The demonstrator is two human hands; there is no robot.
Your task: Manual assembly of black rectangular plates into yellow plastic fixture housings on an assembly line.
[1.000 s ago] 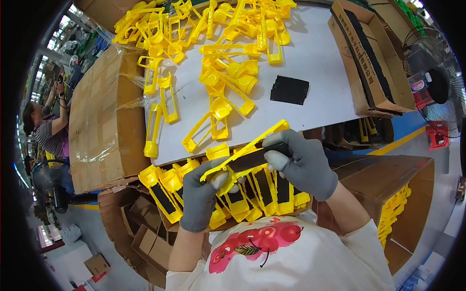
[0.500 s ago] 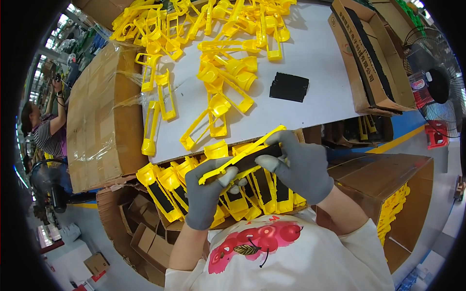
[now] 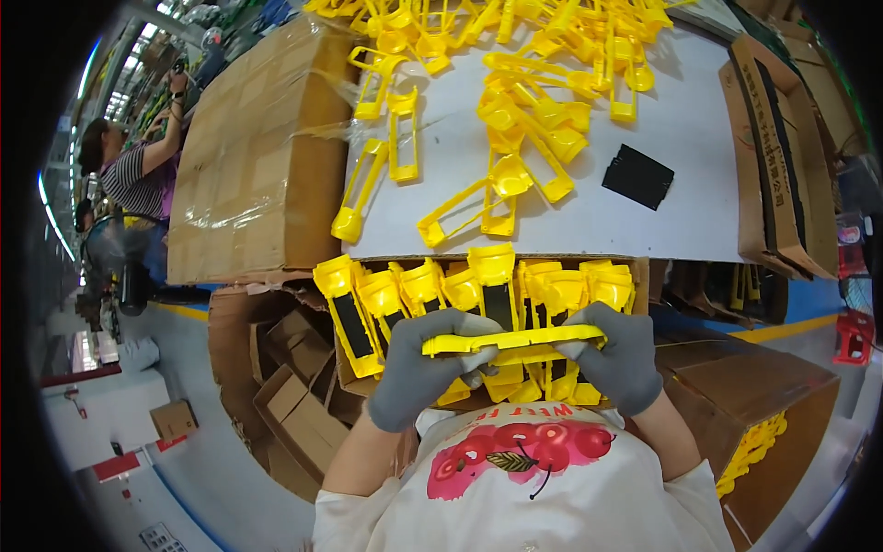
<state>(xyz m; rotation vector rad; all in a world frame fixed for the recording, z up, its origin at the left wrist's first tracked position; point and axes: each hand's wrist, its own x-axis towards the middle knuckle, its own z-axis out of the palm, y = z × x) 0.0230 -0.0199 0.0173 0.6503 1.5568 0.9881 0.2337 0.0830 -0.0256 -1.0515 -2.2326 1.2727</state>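
Note:
Both gloved hands hold a long yellow plastic frame [image 3: 515, 342] level in front of my chest. My left hand [image 3: 421, 368] is closed on its left end and my right hand [image 3: 621, 363] on its right end. The frame is seen nearly edge-on, so its inner face is hidden. Just beyond and below it, a cardboard box [image 3: 641, 287] holds several yellow frames [image 3: 349, 317] with black strips in them, standing close together. On the white table [image 3: 681, 221] lie loose yellow frames [image 3: 510, 175] and a small stack of black strips [image 3: 637, 177].
A large taped carton [image 3: 248, 156] stands at the left. An open box with black strips [image 3: 773, 156] sits at the table's right. Below right, another carton [image 3: 763, 386] contains yellow parts; below left is a box of cardboard pieces [image 3: 294, 414]. A person [image 3: 138, 175] works at far left.
The yellow frame has turned from a slant to level, and the black strip seen in it is now hidden. My hands have moved lower and to the right; the view has shifted too.

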